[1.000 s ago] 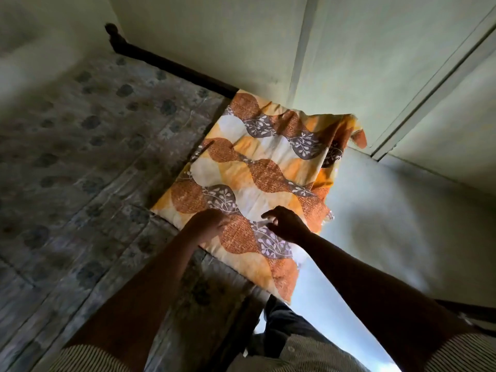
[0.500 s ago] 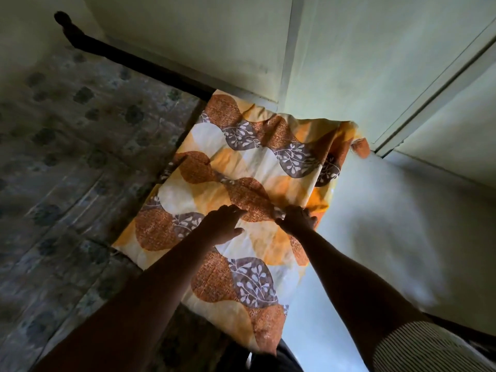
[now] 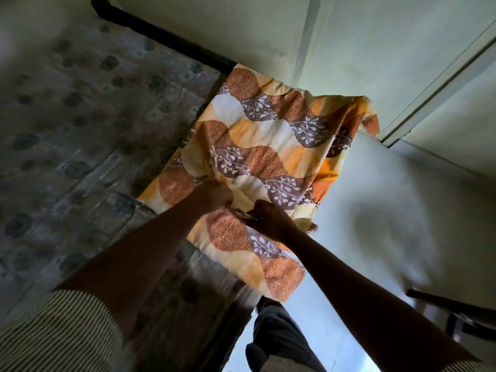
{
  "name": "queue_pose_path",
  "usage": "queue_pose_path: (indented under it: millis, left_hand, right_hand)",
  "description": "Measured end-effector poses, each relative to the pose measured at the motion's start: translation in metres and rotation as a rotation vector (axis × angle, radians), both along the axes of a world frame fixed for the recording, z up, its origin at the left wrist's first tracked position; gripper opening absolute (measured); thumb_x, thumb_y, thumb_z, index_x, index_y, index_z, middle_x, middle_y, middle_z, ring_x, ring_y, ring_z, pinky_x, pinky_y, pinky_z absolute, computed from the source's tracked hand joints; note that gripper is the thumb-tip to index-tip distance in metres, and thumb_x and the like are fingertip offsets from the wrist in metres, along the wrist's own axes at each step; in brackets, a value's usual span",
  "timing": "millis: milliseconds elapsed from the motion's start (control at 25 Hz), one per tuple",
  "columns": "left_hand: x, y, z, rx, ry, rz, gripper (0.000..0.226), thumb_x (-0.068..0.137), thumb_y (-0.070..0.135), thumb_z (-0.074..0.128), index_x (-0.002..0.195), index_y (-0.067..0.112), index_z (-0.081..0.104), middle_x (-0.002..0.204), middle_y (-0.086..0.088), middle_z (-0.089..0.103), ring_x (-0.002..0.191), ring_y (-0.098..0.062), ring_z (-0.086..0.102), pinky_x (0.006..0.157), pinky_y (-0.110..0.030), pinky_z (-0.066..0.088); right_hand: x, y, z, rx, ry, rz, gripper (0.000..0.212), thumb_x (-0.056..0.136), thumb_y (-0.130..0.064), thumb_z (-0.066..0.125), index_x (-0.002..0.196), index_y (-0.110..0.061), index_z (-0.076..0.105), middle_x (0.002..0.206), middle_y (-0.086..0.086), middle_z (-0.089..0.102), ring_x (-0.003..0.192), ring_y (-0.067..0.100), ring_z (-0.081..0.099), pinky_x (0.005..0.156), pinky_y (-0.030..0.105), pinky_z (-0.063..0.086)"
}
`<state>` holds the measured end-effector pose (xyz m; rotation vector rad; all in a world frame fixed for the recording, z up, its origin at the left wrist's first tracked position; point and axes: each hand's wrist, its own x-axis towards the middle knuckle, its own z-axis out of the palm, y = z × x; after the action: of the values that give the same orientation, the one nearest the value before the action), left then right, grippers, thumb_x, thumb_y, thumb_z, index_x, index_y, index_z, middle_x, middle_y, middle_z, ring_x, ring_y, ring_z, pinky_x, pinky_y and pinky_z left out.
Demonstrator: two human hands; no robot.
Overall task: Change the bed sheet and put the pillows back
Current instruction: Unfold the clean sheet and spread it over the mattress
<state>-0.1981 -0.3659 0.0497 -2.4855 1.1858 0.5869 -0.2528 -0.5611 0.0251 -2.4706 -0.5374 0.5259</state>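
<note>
Folded orange, white and brown leaf-print sheet (image 3: 268,157), both hands (image 3: 214,196) (image 3: 268,218) gripping its layers

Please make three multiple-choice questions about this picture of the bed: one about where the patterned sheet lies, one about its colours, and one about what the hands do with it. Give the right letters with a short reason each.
1. Where does the folded sheet lie?
A. On the corner of the mattress beside the wall, part hanging over the edge
B. On the floor
C. On a chair

2. Which colours does the sheet show?
A. Blue and green
B. Orange, yellow, white and brown
C. Plain grey

3. What are the left hand and the right hand doing?
A. Resting apart from the sheet
B. Holding a pillow
C. Both gripping folds of the sheet, close together

Answers: 1 A, the sheet rests on the mattress corner and its right side droops past the edge. 2 B, orange and brown leaf shapes on yellow and white. 3 C, fabric bunches at both hands.
</note>
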Motion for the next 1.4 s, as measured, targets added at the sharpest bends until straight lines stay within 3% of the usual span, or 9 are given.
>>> queue_pose_path:
  millis: [200, 320, 440, 560, 760, 1040, 1200, 1280, 1400]
  left_hand:
    - [-0.137, 0.091, 0.008, -0.047, -0.082, 0.120, 0.011, 0.054, 0.019, 0.068, 0.048, 0.011, 0.063, 0.050, -0.002, 0.060, 0.042, -0.017, 0.059, 0.036, -0.017, 0.040]
    - [-0.228, 0.151, -0.007, -0.119, -0.179, 0.243, 0.028, 0.067, 0.022, 0.042, 0.049, 0.014, 0.061, 0.050, 0.001, 0.060, 0.046, -0.016, 0.061, 0.040, -0.018, 0.043]
    - [-0.323, 0.218, -0.059, -0.254, -0.111, 0.395, 0.002, 0.063, 0.015, 0.062, 0.064, 0.016, 0.064, 0.059, -0.007, 0.064, 0.050, -0.024, 0.065, 0.051, -0.032, 0.054]
    - [-0.386, 0.230, -0.046, -0.258, 0.060, 0.567, 0.027, 0.049, 0.011, 0.074, 0.075, 0.019, 0.071, 0.075, -0.001, 0.069, 0.067, -0.020, 0.069, 0.065, -0.032, 0.057]
    - [-0.361, 0.184, -0.006, -0.307, 0.077, 0.646, 0.039, 0.092, 0.024, 0.052, 0.130, 0.016, 0.051, 0.131, -0.004, 0.052, 0.125, -0.021, 0.046, 0.098, -0.032, 0.040]
    - [-0.269, 0.114, -0.014, -0.348, 0.097, 0.598, 0.050, 0.094, 0.025, 0.049, 0.142, 0.019, 0.034, 0.142, -0.004, 0.041, 0.130, -0.021, 0.038, 0.103, -0.033, 0.036]
    - [-0.252, 0.084, -0.032, -0.274, 0.052, 0.533, 0.061, 0.094, 0.022, 0.049, 0.147, 0.018, 0.020, 0.151, -0.006, 0.028, 0.136, -0.022, 0.031, 0.107, -0.034, 0.032]
    - [-0.251, 0.086, -0.048, -0.250, -0.001, 0.348, 0.053, 0.090, 0.014, 0.046, 0.142, 0.018, 0.035, 0.143, -0.010, 0.043, 0.132, -0.026, 0.040, 0.107, -0.040, 0.035]
    - [-0.244, 0.096, -0.050, -0.254, -0.017, 0.159, 0.037, 0.086, 0.053, 0.038, 0.101, 0.028, 0.060, 0.095, 0.004, 0.067, 0.134, -0.006, 0.036, 0.112, -0.031, 0.025]
  right_hand:
    - [-0.106, 0.076, 0.031, -0.009, -0.045, 0.070, 0.043, 0.090, -0.044, 0.052, 0.114, -0.011, 0.066, 0.117, 0.014, 0.059, 0.101, 0.030, 0.060, 0.077, 0.035, 0.045]
    - [-0.193, 0.125, 0.030, 0.018, -0.080, 0.094, 0.048, 0.088, -0.052, 0.048, 0.112, -0.015, 0.068, 0.113, 0.014, 0.060, 0.095, 0.031, 0.062, 0.071, 0.035, 0.046]
    - [-0.284, 0.171, 0.008, -0.017, 0.047, 0.155, 0.035, 0.090, -0.042, 0.054, 0.114, -0.021, 0.067, 0.116, 0.010, 0.060, 0.102, 0.030, 0.060, 0.078, 0.035, 0.049]
    - [-0.329, 0.183, -0.007, 0.021, 0.126, 0.159, 0.038, 0.083, -0.038, 0.058, 0.115, -0.018, 0.066, 0.113, 0.016, 0.062, 0.103, 0.033, 0.060, 0.085, 0.044, 0.050]
    - [-0.299, 0.149, -0.004, 0.045, 0.096, -0.108, 0.030, 0.087, -0.018, 0.061, 0.116, -0.014, 0.065, 0.114, 0.014, 0.061, 0.106, 0.028, 0.059, 0.089, 0.034, 0.047]
    - [-0.204, 0.092, -0.053, -0.126, 0.310, -0.494, 0.061, 0.090, -0.031, 0.058, 0.142, -0.012, 0.032, 0.142, 0.016, 0.040, 0.131, 0.029, 0.039, 0.106, 0.035, 0.033]
    - [-0.199, 0.093, -0.063, -0.298, 0.367, -0.276, 0.053, 0.090, -0.042, 0.053, 0.137, -0.018, 0.042, 0.137, 0.009, 0.049, 0.126, 0.029, 0.045, 0.100, 0.039, 0.039]
    - [-0.207, 0.107, -0.050, -0.209, 0.325, -0.081, 0.035, 0.093, -0.037, 0.048, 0.120, -0.019, 0.059, 0.120, 0.010, 0.063, 0.111, 0.027, 0.058, 0.090, 0.033, 0.045]
    - [-0.226, 0.123, -0.024, -0.016, 0.251, 0.010, 0.043, 0.090, -0.046, 0.045, 0.102, -0.012, 0.068, 0.103, 0.018, 0.062, 0.095, 0.031, 0.061, 0.079, 0.033, 0.045]
